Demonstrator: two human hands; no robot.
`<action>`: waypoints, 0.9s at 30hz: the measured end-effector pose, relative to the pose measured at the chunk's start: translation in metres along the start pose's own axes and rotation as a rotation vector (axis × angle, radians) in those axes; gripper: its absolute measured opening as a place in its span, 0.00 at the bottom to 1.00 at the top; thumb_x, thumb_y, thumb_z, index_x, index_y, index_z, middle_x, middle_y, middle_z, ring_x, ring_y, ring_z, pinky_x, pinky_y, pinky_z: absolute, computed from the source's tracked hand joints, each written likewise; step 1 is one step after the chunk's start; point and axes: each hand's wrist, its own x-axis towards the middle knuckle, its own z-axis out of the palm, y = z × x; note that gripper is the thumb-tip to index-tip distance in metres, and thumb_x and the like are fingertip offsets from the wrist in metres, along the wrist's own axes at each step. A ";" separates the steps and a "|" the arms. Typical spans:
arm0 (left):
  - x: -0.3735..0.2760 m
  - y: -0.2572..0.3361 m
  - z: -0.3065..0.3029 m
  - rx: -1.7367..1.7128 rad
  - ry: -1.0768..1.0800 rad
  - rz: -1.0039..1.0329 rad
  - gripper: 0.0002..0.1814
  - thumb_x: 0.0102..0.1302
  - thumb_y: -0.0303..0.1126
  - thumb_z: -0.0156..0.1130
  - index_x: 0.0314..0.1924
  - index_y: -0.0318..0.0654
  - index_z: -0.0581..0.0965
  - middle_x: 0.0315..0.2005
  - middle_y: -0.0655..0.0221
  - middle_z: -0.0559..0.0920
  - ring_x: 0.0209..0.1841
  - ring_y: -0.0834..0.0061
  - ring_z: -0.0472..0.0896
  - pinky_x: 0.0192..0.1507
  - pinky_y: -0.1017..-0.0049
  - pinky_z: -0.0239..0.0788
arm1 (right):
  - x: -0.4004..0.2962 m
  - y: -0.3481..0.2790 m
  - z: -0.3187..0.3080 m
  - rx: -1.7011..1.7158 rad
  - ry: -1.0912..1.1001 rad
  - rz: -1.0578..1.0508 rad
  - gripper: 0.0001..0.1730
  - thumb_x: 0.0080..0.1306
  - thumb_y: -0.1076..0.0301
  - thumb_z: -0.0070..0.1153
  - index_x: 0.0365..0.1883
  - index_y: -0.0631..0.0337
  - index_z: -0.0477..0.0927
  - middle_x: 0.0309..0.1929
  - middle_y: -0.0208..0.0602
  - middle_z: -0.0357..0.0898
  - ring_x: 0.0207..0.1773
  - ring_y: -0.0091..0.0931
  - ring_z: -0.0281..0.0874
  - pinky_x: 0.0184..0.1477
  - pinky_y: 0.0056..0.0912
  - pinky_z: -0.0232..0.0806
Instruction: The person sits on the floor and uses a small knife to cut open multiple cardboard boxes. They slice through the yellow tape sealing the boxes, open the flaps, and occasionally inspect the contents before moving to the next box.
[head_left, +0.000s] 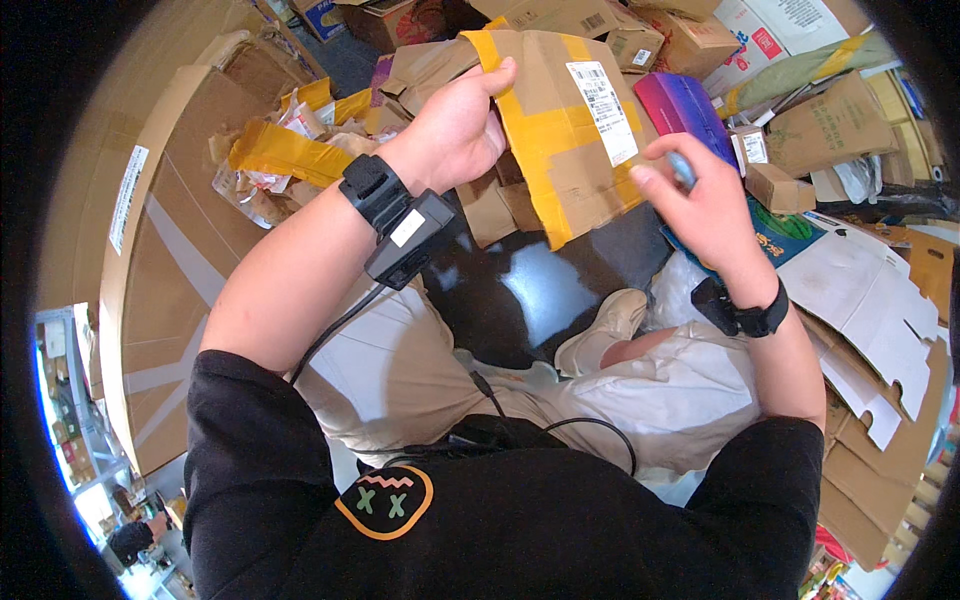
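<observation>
My left hand (459, 129) grips the left edge of a cardboard box (585, 184), its thumb over the front. The box looks rather flat and is held tilted above the floor. Yellow packing tape (525, 161) runs along its edges and across its face. A white printed label (602, 112) sits on the upper right of that face. My right hand (701, 199) is beside the box's right edge, its fingers curled around a small blue-grey object (681, 171). Most of that object is hidden in the hand, so its kind is unclear. Both wrists wear black straps.
Crumpled cardboard and torn yellow tape (289, 150) lie at the left, next to a tall carton (202, 195). Several boxes stand at the back, with a purple-red box (686, 112) at the right. Flattened cardboard (862, 277) is stacked beside my right arm. A black cable (330, 330) hangs from my left wrist.
</observation>
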 end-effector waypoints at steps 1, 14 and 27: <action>-0.002 0.000 0.003 0.002 0.015 0.015 0.22 0.78 0.38 0.44 0.65 0.35 0.64 0.62 0.61 0.73 0.64 0.63 0.72 0.67 0.62 0.64 | -0.002 -0.011 0.003 -0.010 -0.017 -0.055 0.20 0.61 0.52 0.64 0.40 0.61 0.79 0.32 0.44 0.81 0.31 0.32 0.81 0.36 0.33 0.72; -0.026 -0.051 0.043 1.225 0.112 0.613 0.14 0.65 0.27 0.55 0.49 0.29 0.75 0.43 0.52 0.80 0.48 0.57 0.79 0.52 0.66 0.70 | 0.021 -0.043 0.010 0.202 0.186 -0.009 0.25 0.59 0.47 0.67 0.32 0.64 0.80 0.22 0.35 0.78 0.26 0.24 0.76 0.31 0.27 0.68; -0.026 -0.063 0.042 1.198 0.032 0.607 0.13 0.66 0.30 0.57 0.48 0.32 0.74 0.40 0.57 0.81 0.44 0.56 0.80 0.49 0.66 0.70 | 0.039 -0.042 0.018 0.431 0.065 0.126 0.17 0.69 0.59 0.54 0.29 0.65 0.80 0.21 0.31 0.79 0.27 0.19 0.76 0.31 0.27 0.68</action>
